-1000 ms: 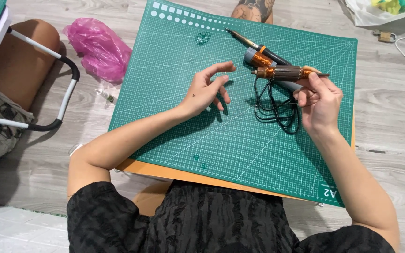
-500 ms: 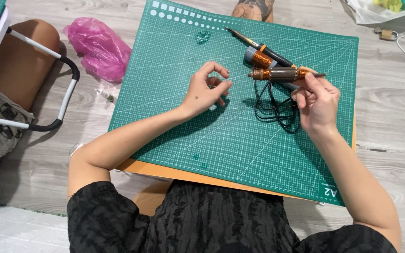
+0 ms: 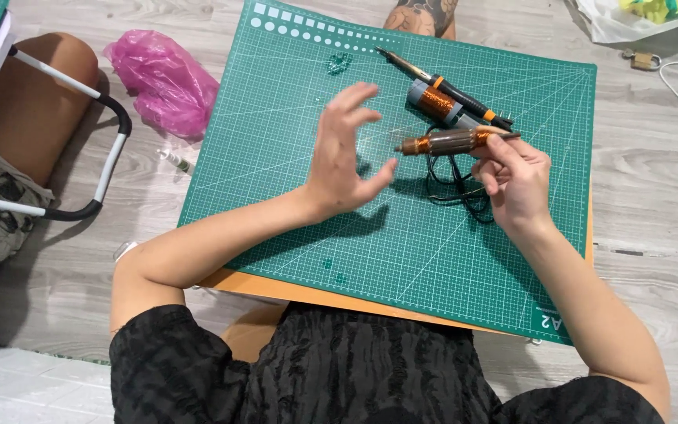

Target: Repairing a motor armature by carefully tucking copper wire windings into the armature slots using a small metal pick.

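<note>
A copper-wound rotor [image 3: 450,141] is pinched in the right hand [image 3: 515,182] above the green cutting mat [image 3: 292,180]. The left hand [image 3: 344,157] is spread empty at its 9 o'clock. The winding seems under inspection; a steady 2-handed grip is judged necessary next.

One head camera, looking down

You have a single view, worn on the head and tilted steeply down over your own torso. It sits close, with the green mat [image 3: 292,180] filling mid-frame, both forearms entering from below and grey floor [image 3: 653,204] around the edges; no second view overlaps it
</note>
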